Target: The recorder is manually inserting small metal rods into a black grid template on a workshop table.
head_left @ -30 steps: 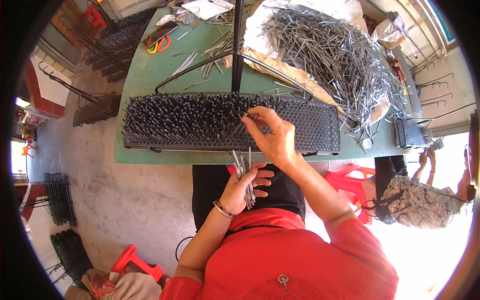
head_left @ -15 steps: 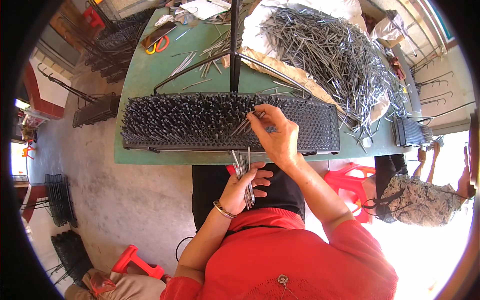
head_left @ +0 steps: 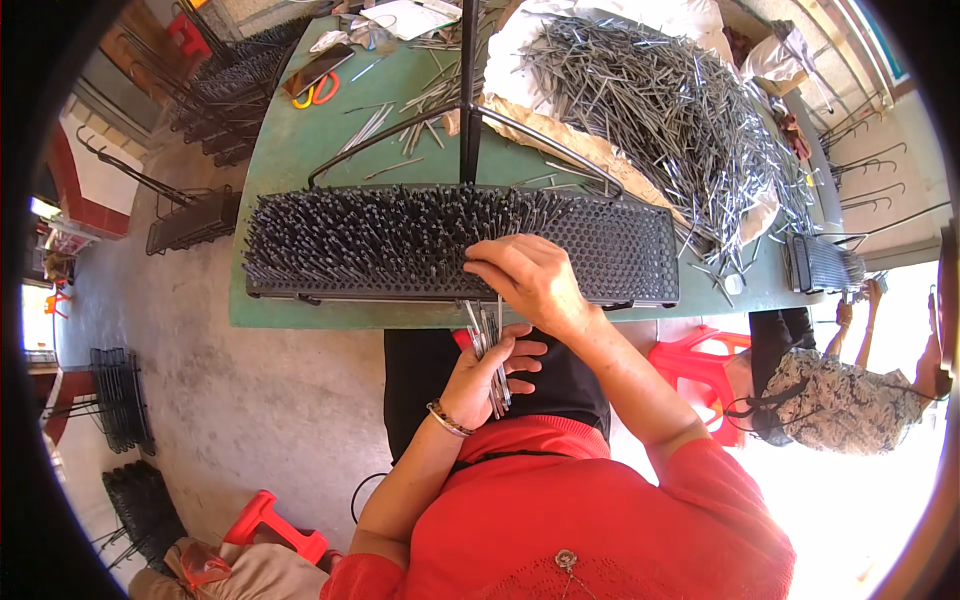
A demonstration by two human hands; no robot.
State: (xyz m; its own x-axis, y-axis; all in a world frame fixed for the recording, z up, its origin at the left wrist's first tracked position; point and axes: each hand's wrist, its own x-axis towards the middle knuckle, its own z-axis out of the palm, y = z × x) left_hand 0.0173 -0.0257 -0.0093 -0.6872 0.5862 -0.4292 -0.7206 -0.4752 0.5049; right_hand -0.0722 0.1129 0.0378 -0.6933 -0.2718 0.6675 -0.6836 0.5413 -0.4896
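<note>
A long black perforated rack (head_left: 625, 250) lies along the table's near edge. Thin dark metal rods (head_left: 340, 235) stand packed upright in its holes from the left end to past the middle, while the right part shows bare holes. Below the rack's front edge, my left hand (head_left: 478, 378) is closed around a bundle of thin grey metal rods (head_left: 487, 335), their ends pointing up. My right hand (head_left: 530, 280) hangs over the middle of the rack, fingers pinched at the border of the standing rods. What its fingertips hold is hidden.
A large heap of loose metal rods (head_left: 650, 110) lies on paper sacking at the back right of the green table (head_left: 285, 150). A black metal post (head_left: 468, 100) rises behind the rack. Orange-handled scissors (head_left: 318, 92) lie back left. Another person (head_left: 850, 400) is at the right.
My right hand has moved left and slightly toward me over the rack. The rods visible in its fingers before are out of sight. My left hand holds its bundle in the same place.
</note>
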